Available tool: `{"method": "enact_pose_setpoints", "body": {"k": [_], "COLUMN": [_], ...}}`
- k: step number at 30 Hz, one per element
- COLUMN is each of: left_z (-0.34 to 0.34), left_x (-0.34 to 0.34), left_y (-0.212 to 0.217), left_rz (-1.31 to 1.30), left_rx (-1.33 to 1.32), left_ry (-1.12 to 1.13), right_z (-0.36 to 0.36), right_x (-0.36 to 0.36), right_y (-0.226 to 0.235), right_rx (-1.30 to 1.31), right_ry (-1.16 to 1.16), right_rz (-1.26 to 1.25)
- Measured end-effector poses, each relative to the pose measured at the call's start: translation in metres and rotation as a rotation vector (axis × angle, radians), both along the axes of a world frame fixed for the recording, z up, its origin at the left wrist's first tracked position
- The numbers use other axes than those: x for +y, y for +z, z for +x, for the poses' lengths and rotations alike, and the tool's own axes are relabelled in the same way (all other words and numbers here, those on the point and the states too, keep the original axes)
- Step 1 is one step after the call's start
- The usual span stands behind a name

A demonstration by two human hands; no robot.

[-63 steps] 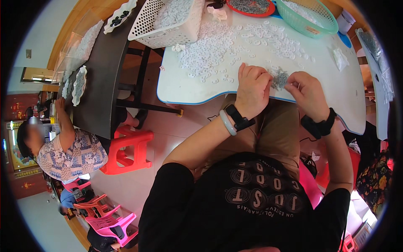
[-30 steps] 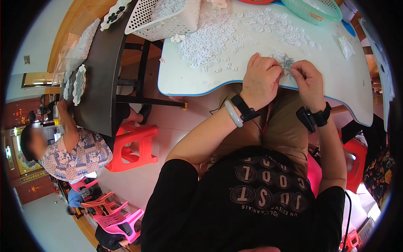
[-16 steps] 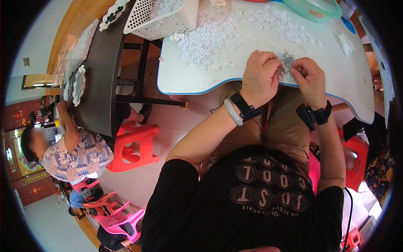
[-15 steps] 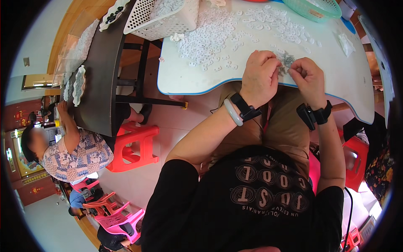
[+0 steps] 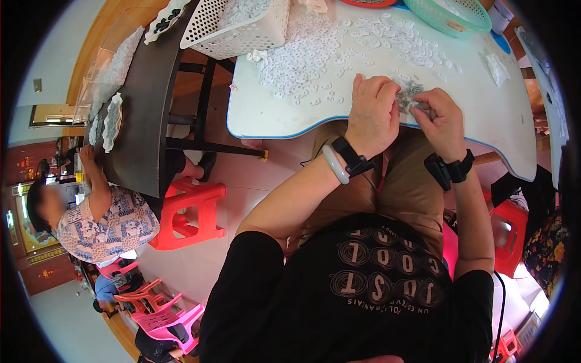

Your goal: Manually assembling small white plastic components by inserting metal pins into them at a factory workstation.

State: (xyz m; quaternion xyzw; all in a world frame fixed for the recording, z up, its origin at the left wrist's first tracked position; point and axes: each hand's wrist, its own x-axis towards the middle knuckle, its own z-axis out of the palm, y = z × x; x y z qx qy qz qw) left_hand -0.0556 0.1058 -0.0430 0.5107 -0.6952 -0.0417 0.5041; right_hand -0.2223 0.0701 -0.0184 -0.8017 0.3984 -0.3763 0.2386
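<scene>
My left hand point(image 5: 373, 115) is over the near edge of the white table point(image 5: 266, 115), its fingers bent and pinched together. Across from it, my right hand point(image 5: 443, 118) has thumb and index finger closed in a pinch. Whatever either hand holds is too small or too hidden to name. Between the fingertips lies a small heap of grey metal-looking pieces point(image 5: 411, 89). Beyond and to the left spreads a wide scatter of small white plastic pieces point(image 5: 296, 63), some of them ring-like.
A white perforated basket point(image 5: 242, 42) of white pieces stands at the back left, a green basket point(image 5: 451, 21) at the back right. A small plastic bag point(image 5: 497, 69) lies at right. Left, a person point(image 5: 106, 218) sits by a dark table point(image 5: 142, 115) near a red stool point(image 5: 190, 215).
My right hand has shifted slightly, its fingertips now over the right side of the grey heap. My left hand stays nearly in place, its fingers slightly changed.
</scene>
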Motion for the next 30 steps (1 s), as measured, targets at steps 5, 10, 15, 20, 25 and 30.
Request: {"method": "enact_pose_setpoints", "body": {"k": [5,10,15,20,25,30], "left_z": [0.0011,0.0007,0.0027,0.0024,0.0031,0.0039], "left_x": [0.0015,0.0009,0.0012,0.0019,0.0011,0.001], "left_y": [0.001,0.001,0.0007,0.0012,0.001,0.0015], "left_rz": [0.008,-0.002,0.003,-0.001,0.004,0.002], "left_rx": [0.015,0.015,0.077,0.06,0.051,0.067], "left_ry": [-0.009,-0.005,-0.002,-0.003,-0.01,-0.021], "right_z": [-0.0031,-0.0016,-0.0017,0.0003,0.0005,0.0012], "right_x": [-0.0021,-0.0046,-0.0047,-0.0014,-0.0025,-0.0019], "right_y": [-0.002,-0.0044,-0.0058,-0.0027,0.0019,0.0021], "right_rx": [0.018,0.024,0.037,0.07,0.125,0.102], "right_ry": [0.007,0.023,0.033,0.021,0.016,0.025], "right_rz": [0.019,-0.024,-0.038,-0.032,-0.001,0.018]}}
